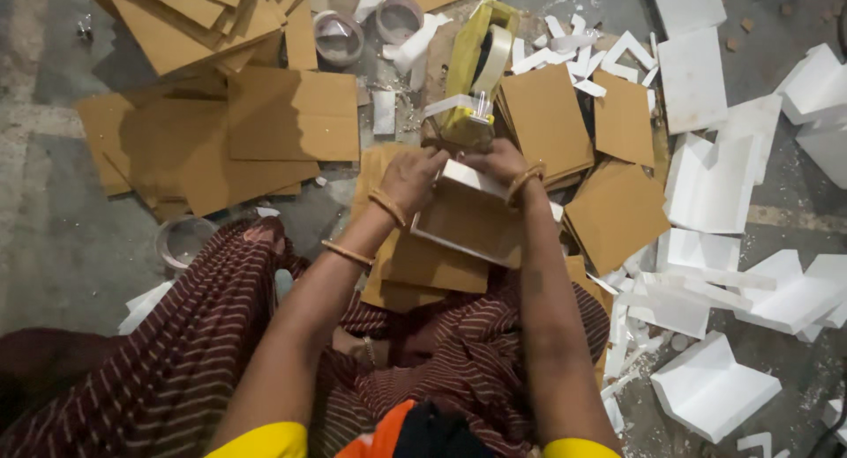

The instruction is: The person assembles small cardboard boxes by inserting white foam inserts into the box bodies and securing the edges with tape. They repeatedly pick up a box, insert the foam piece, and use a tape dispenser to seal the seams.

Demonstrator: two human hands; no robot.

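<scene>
Both hands clasped on a cardboard-wrapped foam block, held over the lap.

The left hand [413,177] and right hand [499,162] grip its far edge beside the yellow tape dispenser [472,78]; the foam block [468,215] shows brown faces with white edges.

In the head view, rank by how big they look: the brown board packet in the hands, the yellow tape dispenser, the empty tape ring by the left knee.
1. Board packet
2. Tape dispenser
3. Empty tape ring
</scene>
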